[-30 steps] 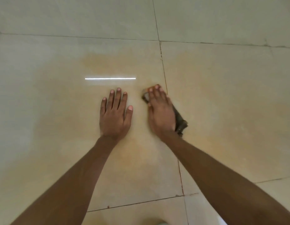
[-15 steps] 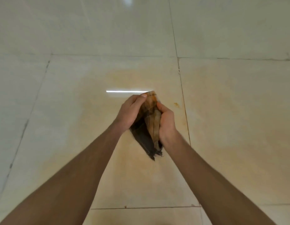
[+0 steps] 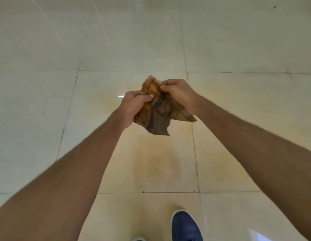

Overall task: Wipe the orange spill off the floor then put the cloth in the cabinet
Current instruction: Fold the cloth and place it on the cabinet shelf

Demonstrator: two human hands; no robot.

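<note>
A crumpled brown cloth (image 3: 158, 115), stained orange along its upper folds, hangs in the air between both hands. My left hand (image 3: 132, 108) grips its left side with the fingers curled in. My right hand (image 3: 180, 94) pinches the top right edge. Below them, a faint orange smear (image 3: 151, 157) still tints the pale floor tiles. No cabinet is in view.
Pale glossy floor tiles (image 3: 47, 101) with thin dark grout lines fill the view. A dark blue shoe (image 3: 186, 226) stands at the bottom edge, with the tip of another shoe (image 3: 138, 239) to its left.
The cloth went from flat on the floor under my right hand to being held in both hands. The view has risen away from the floor, and the shoes have come into sight.
</note>
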